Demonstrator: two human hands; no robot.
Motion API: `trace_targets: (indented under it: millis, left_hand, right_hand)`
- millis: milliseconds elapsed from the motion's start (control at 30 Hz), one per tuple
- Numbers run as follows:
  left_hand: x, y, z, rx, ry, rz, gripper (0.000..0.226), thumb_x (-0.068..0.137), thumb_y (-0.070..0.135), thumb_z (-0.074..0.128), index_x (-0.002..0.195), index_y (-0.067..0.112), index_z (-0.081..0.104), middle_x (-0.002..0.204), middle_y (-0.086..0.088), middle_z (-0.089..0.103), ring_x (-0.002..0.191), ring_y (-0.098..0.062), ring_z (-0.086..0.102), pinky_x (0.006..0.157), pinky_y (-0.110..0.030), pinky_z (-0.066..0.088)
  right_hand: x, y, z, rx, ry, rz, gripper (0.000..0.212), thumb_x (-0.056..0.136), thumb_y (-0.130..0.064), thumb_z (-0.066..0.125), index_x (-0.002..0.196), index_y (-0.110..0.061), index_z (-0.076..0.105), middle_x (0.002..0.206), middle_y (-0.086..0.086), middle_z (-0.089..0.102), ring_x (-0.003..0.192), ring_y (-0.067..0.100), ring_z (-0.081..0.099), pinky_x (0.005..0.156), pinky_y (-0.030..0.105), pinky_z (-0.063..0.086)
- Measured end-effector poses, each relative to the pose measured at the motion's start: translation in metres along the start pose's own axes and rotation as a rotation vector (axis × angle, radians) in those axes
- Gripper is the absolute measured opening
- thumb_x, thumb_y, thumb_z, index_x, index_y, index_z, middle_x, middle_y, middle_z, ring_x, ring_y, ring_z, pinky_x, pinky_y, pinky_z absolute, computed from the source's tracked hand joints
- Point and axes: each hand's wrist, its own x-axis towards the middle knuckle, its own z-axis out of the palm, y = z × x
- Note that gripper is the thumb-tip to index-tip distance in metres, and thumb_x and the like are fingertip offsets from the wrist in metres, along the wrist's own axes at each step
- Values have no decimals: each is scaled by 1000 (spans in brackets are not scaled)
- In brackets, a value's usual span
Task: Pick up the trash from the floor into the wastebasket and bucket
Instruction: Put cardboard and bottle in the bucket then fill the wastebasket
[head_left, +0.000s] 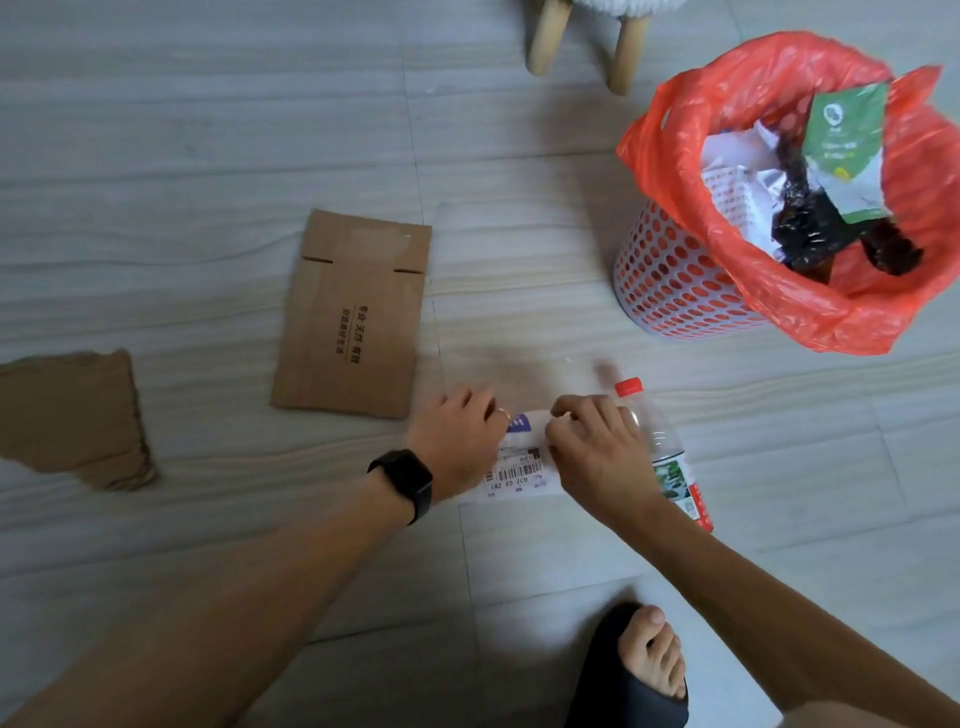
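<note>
- White mailer (519, 470) with a barcode label lies flat on the floor (208, 156), below and to the left of the wastebasket (670, 280), near it.
- Left hand (457, 441): fingers (480, 408) curled over the mailer's edge farther from the wastebasket, gripping it.
- Right hand (597, 452): fingertips pinch the mailer's upper edge on the side nearer the wastebasket.
- My read: a thin sheet lying flush on the floor gives no edge to catch, so I take both hands to be bunching it up for one lift.
- Plastic bottle (670, 457), red cap, lies on its side below the wastebasket, just beside the right hand and partly behind it. A careless lift could knock it rolling.
- Flat cardboard sheet (353, 317) sits left of the wastebasket, well apart; torn cardboard piece (72, 415) farther left again. Both await pickup.
- Red liner bag (675, 156) droops over the wastebasket rim, mouth open; paper and dark wrappers already fill much of it.
- Nothing lies on the floor between mailer and wastebasket.
- Stool legs (545, 36) stand above and left of the wastebasket; slippered foot (644, 670) well below it.
- Bucket not in view.
</note>
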Motion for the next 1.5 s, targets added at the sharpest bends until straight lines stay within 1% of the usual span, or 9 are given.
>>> trace_targets:
  millis: [133,300,400,533,633,833,1033,1167,1500]
  left_hand:
    - [-28,21,36,44,226,282,17,88,17,46,104,15,51,89,-12,59,69,-27,56,55,-33,49]
    - [-60,52,68,23,129,375,16,86,21,53,101,23,56,87,-7,59,67,-25,57,55,-33,51]
    - [-57,49,72,-105,36,292,46,68,27,74,108,22,53,96,-3,58,78,-23,57,66,-35,54]
    - [-50,43,52,-212,-4,187,44,83,55,54,108,19,61,105,0,54,90,-20,49,81,-35,46]
    - [-41,39,37,-234,-83,27,44,86,65,46,111,31,57,129,3,42,122,-23,39,104,-42,32]
    - [-31,27,40,-196,-326,-60,111,67,85,56,151,22,21,149,0,32,134,-24,32,110,-40,29]
    - [-39,41,44,30,-282,91,63,91,61,51,133,14,52,126,-5,56,112,-29,53,96,-44,43]
    - [-55,49,54,125,-73,215,15,80,22,61,86,15,72,80,-3,65,71,-30,61,67,-40,52]
    - [-63,50,61,98,-52,220,32,75,30,78,102,13,72,89,-4,69,73,-27,64,67,-37,53]
  right_hand:
    - [-48,-6,3,50,-162,-64,17,81,-19,62,98,-17,58,129,6,63,97,30,57,75,40,45]
    - [-83,-21,-11,237,-473,26,36,79,-44,63,107,-24,50,160,6,33,97,28,50,79,37,48]
    - [-83,-21,-9,285,-532,48,34,78,-46,65,98,-25,47,162,2,30,94,26,48,77,37,47]
    - [-66,-16,-2,223,-517,64,44,74,-48,74,101,-27,47,138,-4,56,93,25,54,72,40,51]
    - [-56,-20,1,146,-535,70,40,68,-49,77,95,-26,57,122,-4,60,101,25,53,78,40,48]
    - [-62,-24,0,260,-667,104,44,67,-65,63,88,-28,53,146,-3,38,130,30,33,98,42,43]
    - [-54,-29,-9,220,-560,114,76,72,-53,81,134,-24,48,142,-3,49,105,23,53,82,36,54]
    - [-71,-44,2,110,-486,-6,50,68,-44,87,111,-24,71,100,-5,72,81,25,59,66,35,54]
    - [-86,-42,13,198,-418,62,37,63,-32,91,96,-22,76,87,-2,71,69,24,62,58,31,55]
